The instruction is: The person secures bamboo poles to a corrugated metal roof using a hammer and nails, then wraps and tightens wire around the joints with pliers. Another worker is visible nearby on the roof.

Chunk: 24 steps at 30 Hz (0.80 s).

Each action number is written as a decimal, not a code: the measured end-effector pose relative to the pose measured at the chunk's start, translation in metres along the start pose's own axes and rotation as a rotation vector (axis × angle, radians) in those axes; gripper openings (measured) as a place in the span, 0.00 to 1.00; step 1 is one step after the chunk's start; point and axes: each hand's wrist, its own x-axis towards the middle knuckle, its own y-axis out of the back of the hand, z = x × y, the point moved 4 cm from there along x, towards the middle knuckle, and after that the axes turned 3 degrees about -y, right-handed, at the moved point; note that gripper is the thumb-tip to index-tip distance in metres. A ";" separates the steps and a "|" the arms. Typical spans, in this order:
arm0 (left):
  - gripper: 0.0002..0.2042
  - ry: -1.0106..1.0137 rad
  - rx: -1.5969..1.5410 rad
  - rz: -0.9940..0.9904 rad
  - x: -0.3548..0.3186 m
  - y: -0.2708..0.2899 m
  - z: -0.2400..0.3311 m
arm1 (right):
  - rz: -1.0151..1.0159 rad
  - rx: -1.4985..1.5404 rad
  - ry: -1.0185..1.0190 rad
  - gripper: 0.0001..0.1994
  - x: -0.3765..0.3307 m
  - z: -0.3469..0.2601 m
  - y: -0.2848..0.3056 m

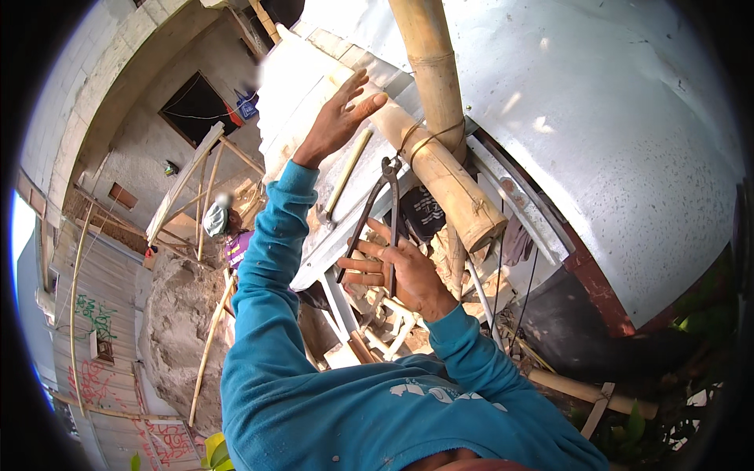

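While the right hand grips the pincers by both handles, fingers curled round them & the tool pointing up, its head sits right at the wire tie — prob. held that way so the nose can bite the wire where it wraps the joint. The left hand is spread flat, fingers apart, holding nothing, palm near or against the end of the slanted bamboo pole; contact can't be told for sure, but it looks like bracing the pole so the joint stays put. The wire loops round where that pole crosses the upright bamboo pole, the two touching at the crossing.

Room: tight. The pincers' head is boxed in betw. the slanted pole on the right & a pale strip just left. Behind the joint, a big grey-white speckled wall closes off the right side, w/ a red-brown base lower down. The slanted pole's cut end juts free above cloths hanging below it. Open space is to the left & below: a drop to a dirt mound, thin bamboo props and a wooden fence far under. Both teal sleeves reach up from the lower edge.
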 end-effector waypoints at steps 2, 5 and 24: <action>0.55 -0.131 -0.080 -0.029 0.045 -0.028 0.021 | -0.010 0.037 0.000 0.32 0.007 0.006 -0.007; 0.53 -0.263 0.062 -0.152 0.099 -0.069 0.043 | -0.044 0.190 0.095 0.36 0.023 0.003 -0.012; 0.39 -0.309 -0.105 -0.129 0.099 -0.061 0.070 | 0.174 0.232 0.359 0.33 0.084 0.016 -0.022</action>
